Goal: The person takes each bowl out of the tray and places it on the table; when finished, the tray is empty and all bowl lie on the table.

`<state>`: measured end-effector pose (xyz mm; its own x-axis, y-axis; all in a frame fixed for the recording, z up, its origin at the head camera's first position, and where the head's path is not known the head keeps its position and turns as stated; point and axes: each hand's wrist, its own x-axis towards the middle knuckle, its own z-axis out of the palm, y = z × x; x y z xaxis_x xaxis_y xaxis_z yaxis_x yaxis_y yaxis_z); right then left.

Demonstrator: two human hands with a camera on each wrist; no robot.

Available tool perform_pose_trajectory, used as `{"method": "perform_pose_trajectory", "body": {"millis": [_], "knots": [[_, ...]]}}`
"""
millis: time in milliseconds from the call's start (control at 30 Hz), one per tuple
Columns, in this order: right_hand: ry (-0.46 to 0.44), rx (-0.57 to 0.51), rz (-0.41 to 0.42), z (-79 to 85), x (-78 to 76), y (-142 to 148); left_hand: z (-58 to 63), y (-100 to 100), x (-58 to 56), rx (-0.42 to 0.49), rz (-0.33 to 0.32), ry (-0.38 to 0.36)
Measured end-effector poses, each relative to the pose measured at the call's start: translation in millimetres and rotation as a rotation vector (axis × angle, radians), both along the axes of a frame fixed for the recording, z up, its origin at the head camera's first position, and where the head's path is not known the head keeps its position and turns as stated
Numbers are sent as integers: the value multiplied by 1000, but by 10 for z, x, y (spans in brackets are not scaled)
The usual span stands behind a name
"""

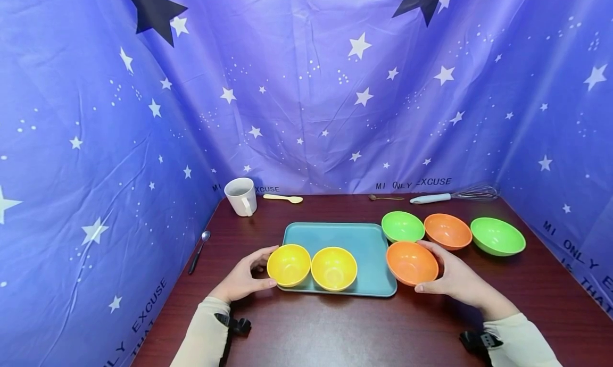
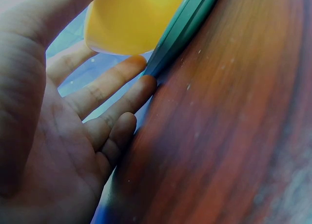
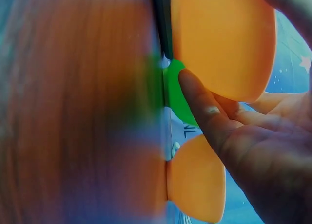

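Right grip (image 1: 452, 276) pinches near orange bowl (image 1: 412, 263), right edge of tray (image 1: 373, 260) | left grip (image 1: 243, 276) curled round outer yellow bowl (image 1: 289, 266), near-left corner, contact partly hidden | inner yellow bowl (image 1: 333, 269) alongside | left green bowl (image 1: 403, 227) close behind the orange one

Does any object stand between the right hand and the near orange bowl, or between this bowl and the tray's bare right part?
Nothing visible stands between the right hand and the near orange bowl: the hand holds it. Toward the tray, I see only its rim, by the bowl's left side; the yellow bowls are farther left.
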<state>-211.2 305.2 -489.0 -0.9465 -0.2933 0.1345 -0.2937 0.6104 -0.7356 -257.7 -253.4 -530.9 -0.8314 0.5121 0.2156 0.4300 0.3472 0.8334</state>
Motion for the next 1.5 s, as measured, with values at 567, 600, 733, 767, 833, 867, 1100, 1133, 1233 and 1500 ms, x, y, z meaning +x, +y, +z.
{"method": "perform_pose_trajectory", "body": {"millis": [567,600,733,767,833,867,1100,1133,1233,1500], "knots": [[-5,65,-12,-37,-11,52,-2,-6,-6,0,-4,4],[-9,63,-13,-40,-13,49,-2,-6,-7,0,-5,3],[-22,44,-11,-33,-15,40,0,-4,-6,5,-7,4],[-22,38,-9,-30,-14,38,1,-3,-6,7,-7,4],[-23,26,-3,-22,-10,34,2,-2,-4,9,-8,7],[-23,23,0,-17,-8,32,1,-2,-3,9,-7,7],[-17,19,-2,-30,-13,42,8,0,0,5,-7,7],[-16,19,-1,-35,-15,44,9,1,1,5,-8,5],[-13,22,1,-43,-17,50,7,2,2,5,-12,5],[-13,16,7,-44,-17,55,-6,-4,-3,9,-7,7]]}}
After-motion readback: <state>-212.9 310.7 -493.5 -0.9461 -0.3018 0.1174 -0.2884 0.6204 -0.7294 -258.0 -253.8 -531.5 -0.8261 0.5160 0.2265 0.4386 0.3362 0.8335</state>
